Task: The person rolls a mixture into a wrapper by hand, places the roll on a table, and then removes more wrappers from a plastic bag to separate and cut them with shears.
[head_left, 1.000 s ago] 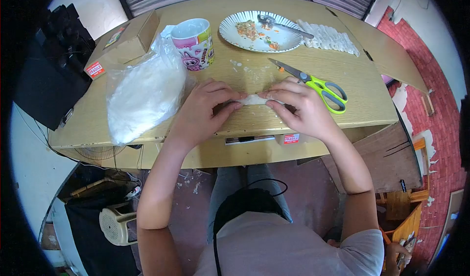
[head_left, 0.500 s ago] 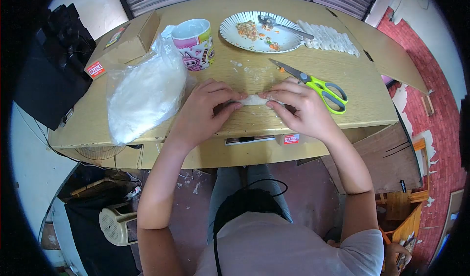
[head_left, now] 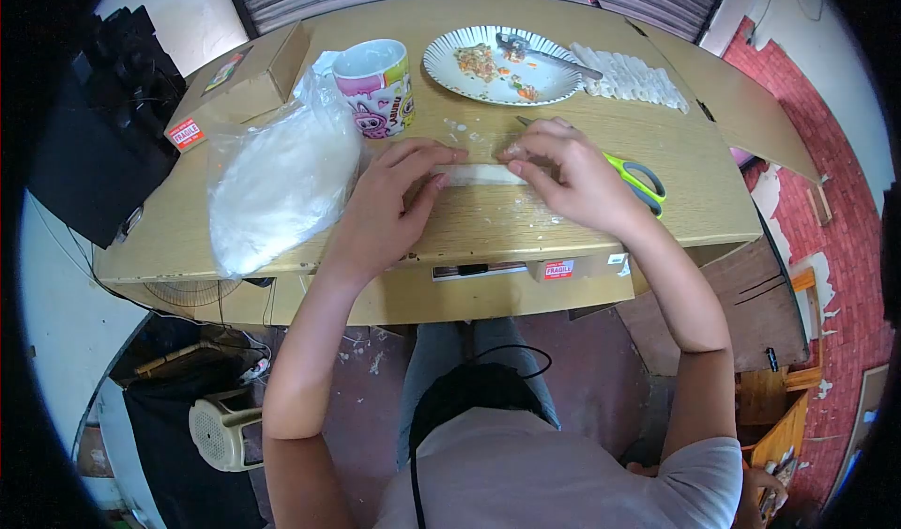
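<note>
A thin white rolled wrapper (head_left: pixel 481 174) lies on the wooden table (head_left: pixel 582 238), and both hands press on it. My left hand (head_left: pixel 389 200) covers its left end with the fingers flat on top. My right hand (head_left: pixel 572 182) covers its right end the same way. Only the middle of the roll shows between the fingertips. The green-handled scissors (head_left: pixel 640 180) lie partly under my right hand.
A clear bag of white wrappers (head_left: pixel 277 182) lies at the left, next to a cartoon mug (head_left: pixel 375 86) and a cardboard box (head_left: pixel 239 83). Farther back are a paper plate (head_left: pixel 450 69) with filling and a spoon (head_left: pixel 540 53), and a row of finished rolls (head_left: pixel 633 76).
Both hands have pushed the roll away from me across the table, toward the plate. My right hand now lies over the scissors' blades.
</note>
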The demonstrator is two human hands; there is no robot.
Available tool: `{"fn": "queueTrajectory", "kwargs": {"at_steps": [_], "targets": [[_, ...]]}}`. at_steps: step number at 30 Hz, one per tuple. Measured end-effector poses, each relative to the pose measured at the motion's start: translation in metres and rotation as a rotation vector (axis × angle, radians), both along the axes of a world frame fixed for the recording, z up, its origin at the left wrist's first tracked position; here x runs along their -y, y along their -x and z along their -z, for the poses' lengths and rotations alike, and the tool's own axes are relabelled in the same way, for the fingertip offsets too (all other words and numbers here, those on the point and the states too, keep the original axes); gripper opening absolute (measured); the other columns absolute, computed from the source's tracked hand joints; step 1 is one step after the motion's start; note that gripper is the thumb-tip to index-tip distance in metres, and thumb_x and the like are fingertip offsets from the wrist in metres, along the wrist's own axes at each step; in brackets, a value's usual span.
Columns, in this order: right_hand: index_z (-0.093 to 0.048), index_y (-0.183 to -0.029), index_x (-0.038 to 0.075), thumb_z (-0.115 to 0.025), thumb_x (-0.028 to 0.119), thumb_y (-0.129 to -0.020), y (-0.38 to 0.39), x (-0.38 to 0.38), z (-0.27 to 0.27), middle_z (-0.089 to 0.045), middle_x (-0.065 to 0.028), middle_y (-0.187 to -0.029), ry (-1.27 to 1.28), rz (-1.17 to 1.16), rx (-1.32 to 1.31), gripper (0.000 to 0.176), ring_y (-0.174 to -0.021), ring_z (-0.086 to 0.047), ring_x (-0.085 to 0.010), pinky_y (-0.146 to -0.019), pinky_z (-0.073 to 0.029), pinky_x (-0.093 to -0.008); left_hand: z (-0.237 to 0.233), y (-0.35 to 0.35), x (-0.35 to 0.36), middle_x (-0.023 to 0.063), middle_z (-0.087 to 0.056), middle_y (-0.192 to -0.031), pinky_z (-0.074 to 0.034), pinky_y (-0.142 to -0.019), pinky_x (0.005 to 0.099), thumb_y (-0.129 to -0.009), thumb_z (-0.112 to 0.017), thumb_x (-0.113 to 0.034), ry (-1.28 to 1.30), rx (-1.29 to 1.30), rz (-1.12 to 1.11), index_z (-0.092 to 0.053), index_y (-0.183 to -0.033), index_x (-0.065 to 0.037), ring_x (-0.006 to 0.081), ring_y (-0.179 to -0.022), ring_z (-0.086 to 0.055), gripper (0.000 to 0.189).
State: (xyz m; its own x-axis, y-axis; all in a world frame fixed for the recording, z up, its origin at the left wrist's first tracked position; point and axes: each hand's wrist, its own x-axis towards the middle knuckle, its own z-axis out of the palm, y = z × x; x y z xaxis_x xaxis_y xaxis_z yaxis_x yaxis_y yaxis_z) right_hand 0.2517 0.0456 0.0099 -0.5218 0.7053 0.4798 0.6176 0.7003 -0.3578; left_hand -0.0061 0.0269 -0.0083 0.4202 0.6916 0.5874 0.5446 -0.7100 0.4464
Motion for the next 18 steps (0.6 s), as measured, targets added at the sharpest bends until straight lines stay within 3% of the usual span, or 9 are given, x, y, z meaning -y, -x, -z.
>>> {"fn": "queueTrajectory", "kwargs": {"at_steps": [3,7,9,13,18], "targets": [[-0.072,-0.104,0.001,-0.068,0.009,-0.092,0.001,-0.007,-0.002,-0.069,-0.0147,-0.095,0.149,0.033,-0.072,0.015,-0.092,-0.065,-0.0281,-0.079,-0.052,-0.0371,0.0,-0.002,0.002,0.0112,-0.066,-0.12,-0.047,-0.1,0.0408,-0.092,-0.065,-0.007,0.026,0.002,-0.016,-0.067,-0.119,-0.007,0.0323,-0.114,-0.061,0.027],[-0.072,-0.104,0.0,-0.067,0.009,-0.092,0.003,-0.004,-0.003,-0.07,-0.0151,-0.094,0.134,0.075,-0.063,0.015,-0.093,-0.065,-0.0284,-0.08,-0.053,-0.0374,-0.001,-0.003,0.005,0.0117,-0.066,-0.122,-0.047,-0.102,0.0419,-0.092,-0.066,-0.008,0.116,-0.004,-0.021,-0.065,-0.124,-0.007,0.0327,-0.117,-0.06,0.032],[-0.07,-0.099,0.001,-0.067,0.008,-0.088,0.001,-0.006,-0.001,-0.071,-0.016,-0.094,0.02,0.013,-0.126,0.013,-0.091,-0.066,-0.0335,-0.08,-0.053,-0.0415,0.004,-0.003,0.002,0.0124,-0.066,-0.125,-0.045,-0.104,0.0435,-0.091,-0.067,-0.01,0.079,0.013,-0.047,-0.061,-0.129,-0.008,0.0331,-0.12,-0.059,0.038],[-0.069,-0.101,0.001,-0.068,0.01,-0.088,-0.004,-0.001,-0.005,-0.069,-0.0155,-0.094,-0.063,-0.033,-0.102,0.016,-0.093,-0.066,-0.0344,-0.082,-0.053,-0.0422,0.002,-0.004,0.004,0.0133,-0.065,-0.126,-0.043,-0.107,0.0443,-0.09,-0.069,-0.011,0.079,0.018,-0.066,-0.06,-0.131,-0.008,0.0341,-0.122,-0.057,0.042],[-0.068,-0.105,0.003,-0.072,0.017,-0.086,0.002,0.01,-0.006,-0.065,-0.0121,-0.1,-0.178,-0.045,0.075,0.024,-0.095,-0.065,-0.0345,-0.084,-0.052,-0.0447,-0.005,-0.007,0.0,0.0115,-0.067,-0.121,-0.042,-0.105,0.0436,-0.09,-0.069,-0.014,0.014,-0.122,-0.093,-0.065,-0.124,-0.009,0.0321,-0.118,-0.059,0.034]]}}
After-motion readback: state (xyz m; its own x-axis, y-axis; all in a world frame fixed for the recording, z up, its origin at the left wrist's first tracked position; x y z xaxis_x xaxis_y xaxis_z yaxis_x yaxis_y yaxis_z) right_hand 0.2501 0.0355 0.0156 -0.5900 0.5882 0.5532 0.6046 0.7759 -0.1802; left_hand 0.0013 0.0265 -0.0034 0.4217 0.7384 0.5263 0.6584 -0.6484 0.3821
